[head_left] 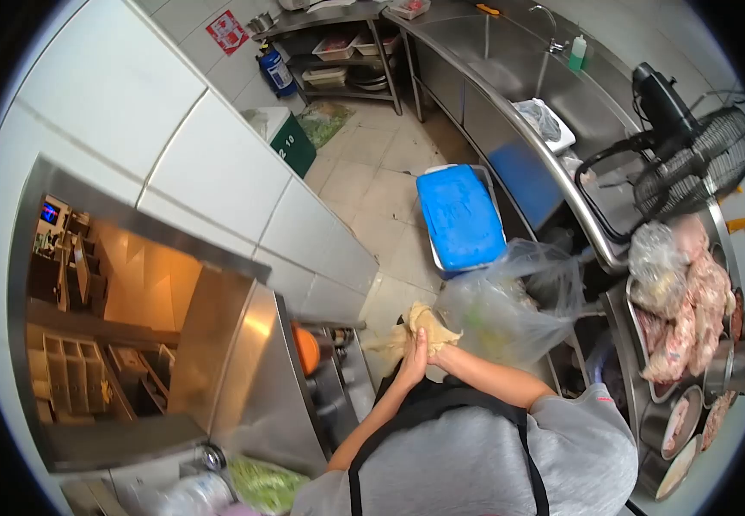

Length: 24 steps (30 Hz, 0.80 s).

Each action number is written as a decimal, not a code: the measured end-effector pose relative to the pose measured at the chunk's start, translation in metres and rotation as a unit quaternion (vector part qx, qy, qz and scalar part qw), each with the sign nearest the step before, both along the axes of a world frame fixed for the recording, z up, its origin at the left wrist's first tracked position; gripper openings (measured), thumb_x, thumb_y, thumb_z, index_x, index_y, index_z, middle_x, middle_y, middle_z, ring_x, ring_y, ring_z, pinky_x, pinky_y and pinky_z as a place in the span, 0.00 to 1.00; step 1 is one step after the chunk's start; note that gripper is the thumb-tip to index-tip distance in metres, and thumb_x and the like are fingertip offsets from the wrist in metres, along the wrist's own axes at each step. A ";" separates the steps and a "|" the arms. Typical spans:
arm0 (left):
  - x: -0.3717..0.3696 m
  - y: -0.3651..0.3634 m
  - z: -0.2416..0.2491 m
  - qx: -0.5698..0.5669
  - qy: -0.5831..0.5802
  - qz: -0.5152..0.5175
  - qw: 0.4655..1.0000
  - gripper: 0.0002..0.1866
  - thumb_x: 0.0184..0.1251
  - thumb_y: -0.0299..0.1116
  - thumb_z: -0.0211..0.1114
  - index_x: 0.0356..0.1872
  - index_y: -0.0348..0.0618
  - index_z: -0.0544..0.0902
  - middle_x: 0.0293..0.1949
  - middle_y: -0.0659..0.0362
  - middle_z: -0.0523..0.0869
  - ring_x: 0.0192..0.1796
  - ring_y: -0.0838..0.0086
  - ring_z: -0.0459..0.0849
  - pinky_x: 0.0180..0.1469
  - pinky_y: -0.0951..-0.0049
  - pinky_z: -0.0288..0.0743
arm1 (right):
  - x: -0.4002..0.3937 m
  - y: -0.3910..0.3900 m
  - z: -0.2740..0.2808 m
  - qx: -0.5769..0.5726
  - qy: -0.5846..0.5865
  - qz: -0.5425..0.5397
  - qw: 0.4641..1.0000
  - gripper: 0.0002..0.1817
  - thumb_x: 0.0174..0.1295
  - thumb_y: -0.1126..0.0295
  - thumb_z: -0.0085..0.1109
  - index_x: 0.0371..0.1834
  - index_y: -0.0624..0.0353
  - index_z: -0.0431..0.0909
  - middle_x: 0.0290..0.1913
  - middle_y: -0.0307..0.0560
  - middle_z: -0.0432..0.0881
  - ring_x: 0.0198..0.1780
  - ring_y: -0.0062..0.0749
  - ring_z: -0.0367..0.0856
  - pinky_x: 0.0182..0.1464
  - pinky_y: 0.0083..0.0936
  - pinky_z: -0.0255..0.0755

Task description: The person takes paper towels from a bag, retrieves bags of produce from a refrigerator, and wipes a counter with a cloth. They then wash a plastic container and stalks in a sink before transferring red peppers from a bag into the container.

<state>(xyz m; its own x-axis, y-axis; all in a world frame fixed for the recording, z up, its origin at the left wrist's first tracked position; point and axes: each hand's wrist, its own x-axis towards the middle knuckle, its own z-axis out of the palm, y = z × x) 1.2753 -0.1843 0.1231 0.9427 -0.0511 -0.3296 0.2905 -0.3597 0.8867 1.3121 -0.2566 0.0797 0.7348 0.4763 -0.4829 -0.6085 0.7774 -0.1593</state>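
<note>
In the head view my hands meet in front of my apron, pressed around a crumpled beige cloth (422,316). My left hand (415,357) is closed on the cloth from the left, its fingers pointing up. My right hand (443,354) grips it from the other side, its fingers partly hidden by the left hand and the folds. Loose ends of the cloth spread out above and to the left of the hands. Close by on the right is a large clear plastic bag (519,301) with something pale green inside.
Ahead on the tiled floor stands a container with a blue lid (463,217). To the right are a steel sink counter (510,107), a black fan (695,163) and a tray of raw meat (665,391). A tiled wall (218,163) with a pass-through opening borders the left.
</note>
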 end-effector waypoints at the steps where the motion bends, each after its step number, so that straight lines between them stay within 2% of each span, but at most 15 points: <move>1: 0.023 0.012 0.002 -0.122 0.006 0.024 0.992 0.36 0.70 0.53 0.33 0.63 0.27 0.53 0.65 0.44 0.56 0.68 0.62 0.52 0.68 0.71 0.44 | 0.021 0.016 -0.020 -0.086 -0.069 0.003 0.994 0.19 0.63 0.54 0.40 0.50 0.49 0.72 0.49 0.42 0.75 0.52 0.34 0.72 0.52 0.35 0.67; 3: 0.074 0.036 0.012 -0.168 0.076 -0.025 0.983 0.34 0.70 0.52 0.34 0.63 0.27 0.54 0.63 0.45 0.60 0.67 0.61 0.56 0.67 0.70 0.46 | 0.060 0.045 -0.063 -0.276 -0.198 -0.004 0.941 0.19 0.62 0.53 0.42 0.49 0.50 0.73 0.49 0.43 0.76 0.52 0.34 0.72 0.51 0.36 0.67; 4: 0.097 0.039 0.015 -0.147 0.068 0.035 0.986 0.29 0.71 0.46 0.40 0.62 0.29 0.57 0.61 0.45 0.65 0.64 0.63 0.61 0.65 0.71 0.50 | 0.087 0.054 -0.079 -0.348 -0.251 -0.016 0.903 0.19 0.61 0.53 0.43 0.48 0.50 0.73 0.49 0.43 0.76 0.52 0.34 0.73 0.50 0.37 0.68; 6: 0.135 0.063 0.020 -0.171 0.061 0.010 0.983 0.28 0.71 0.43 0.42 0.63 0.31 0.57 0.61 0.46 0.64 0.63 0.65 0.63 0.64 0.71 0.53 | 0.137 0.065 -0.106 -0.448 -0.311 -0.043 0.837 0.19 0.60 0.53 0.45 0.47 0.51 0.74 0.48 0.45 0.77 0.52 0.33 0.73 0.49 0.38 0.68; 7: 0.171 0.071 0.035 -0.196 0.045 -0.011 0.980 0.26 0.71 0.39 0.44 0.63 0.32 0.56 0.61 0.46 0.64 0.62 0.67 0.64 0.63 0.72 0.55 | 0.177 0.056 -0.092 -0.454 -0.317 -0.053 0.831 0.19 0.60 0.53 0.45 0.47 0.51 0.74 0.48 0.45 0.77 0.52 0.33 0.73 0.49 0.38 0.68; 8: 0.194 0.083 0.051 -0.219 0.126 -0.009 0.967 0.26 0.69 0.33 0.49 0.65 0.36 0.55 0.61 0.46 0.65 0.61 0.71 0.66 0.60 0.74 0.59 | 0.212 0.041 -0.077 -0.531 -0.362 0.047 0.765 0.18 0.58 0.53 0.46 0.43 0.52 0.76 0.46 0.47 0.77 0.49 0.37 0.74 0.47 0.38 0.69; 11: 0.239 0.104 0.063 -0.225 0.099 0.042 0.968 0.27 0.68 0.31 0.51 0.65 0.38 0.54 0.60 0.47 0.67 0.60 0.73 0.67 0.59 0.76 0.61 | 0.286 -0.020 -0.037 -0.676 -0.426 0.350 0.488 0.17 0.53 0.52 0.50 0.30 0.54 0.80 0.39 0.55 0.79 0.42 0.47 0.78 0.42 0.37 0.71; 12: 0.253 0.112 0.059 -0.227 0.081 0.030 0.970 0.27 0.67 0.31 0.52 0.65 0.39 0.55 0.58 0.48 0.70 0.59 0.73 0.68 0.59 0.76 0.61 | 0.329 -0.028 -0.095 -0.670 -0.480 0.507 0.254 0.13 0.55 0.58 0.49 0.32 0.52 0.80 0.39 0.54 0.79 0.39 0.47 0.79 0.39 0.38 0.73; 14: 0.283 0.127 0.051 -0.212 0.076 -0.001 0.974 0.27 0.67 0.31 0.52 0.65 0.39 0.56 0.57 0.48 0.71 0.59 0.73 0.69 0.59 0.77 0.61 | 0.367 -0.049 -0.108 -0.763 -0.297 0.398 0.414 0.10 0.56 0.65 0.49 0.33 0.55 0.79 0.36 0.53 0.80 0.35 0.43 0.80 0.37 0.35 0.73; 15: 0.302 0.131 0.046 -0.206 0.072 -0.025 0.976 0.26 0.67 0.31 0.52 0.65 0.39 0.57 0.57 0.48 0.71 0.58 0.73 0.69 0.59 0.77 0.62 | 0.391 -0.051 -0.104 -0.765 -0.297 0.391 0.416 0.10 0.56 0.65 0.49 0.33 0.55 0.79 0.36 0.53 0.80 0.35 0.43 0.80 0.37 0.35 0.73; 16: 0.322 0.130 0.048 -0.213 0.086 -0.007 0.973 0.25 0.67 0.31 0.53 0.63 0.38 0.59 0.56 0.48 0.72 0.57 0.74 0.70 0.58 0.77 0.62 | 0.411 -0.057 -0.096 -0.688 -0.164 0.309 0.636 0.10 0.56 0.68 0.48 0.35 0.57 0.79 0.35 0.52 0.80 0.34 0.40 0.79 0.35 0.33 0.72; 17: 0.340 0.133 0.043 -0.213 0.085 -0.007 0.973 0.25 0.67 0.31 0.53 0.63 0.38 0.59 0.56 0.48 0.72 0.57 0.74 0.70 0.58 0.77 0.62 | 0.428 -0.061 -0.088 -0.555 -0.018 0.205 0.806 0.10 0.57 0.70 0.46 0.36 0.58 0.78 0.33 0.51 0.80 0.33 0.37 0.78 0.33 0.31 0.72; 20: 0.414 0.137 0.034 -0.211 0.067 -0.020 0.975 0.24 0.67 0.34 0.54 0.62 0.38 0.62 0.55 0.50 0.73 0.58 0.74 0.70 0.58 0.77 0.62 | 0.510 -0.068 -0.051 -0.583 -0.078 0.192 0.786 0.11 0.56 0.72 0.46 0.38 0.60 0.77 0.32 0.48 0.78 0.30 0.32 0.76 0.27 0.30 0.70; 23: 0.501 0.149 0.045 -0.158 0.162 0.047 0.973 0.24 0.67 0.38 0.54 0.60 0.38 0.65 0.55 0.50 0.74 0.57 0.73 0.71 0.58 0.76 0.63 | 0.619 -0.080 -0.013 -0.591 -0.084 0.143 0.790 0.12 0.55 0.72 0.46 0.39 0.62 0.77 0.28 0.46 0.78 0.25 0.30 0.74 0.23 0.28 0.67; 24: 0.528 0.155 0.037 -0.115 0.144 0.079 0.980 0.24 0.67 0.39 0.54 0.60 0.38 0.65 0.54 0.50 0.74 0.56 0.72 0.72 0.58 0.75 0.63 | 0.656 -0.085 0.053 -0.633 -0.086 0.205 0.742 0.11 0.53 0.72 0.47 0.37 0.62 0.77 0.24 0.41 0.76 0.23 0.27 0.71 0.23 0.26 0.66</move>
<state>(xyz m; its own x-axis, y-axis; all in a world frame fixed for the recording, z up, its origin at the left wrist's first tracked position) 1.8036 -0.0295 0.1605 0.8149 -0.0166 -0.5794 0.5759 -0.0903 0.8125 1.9676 -0.3413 0.1330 0.7561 -0.0774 -0.6498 -0.6383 -0.3064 -0.7062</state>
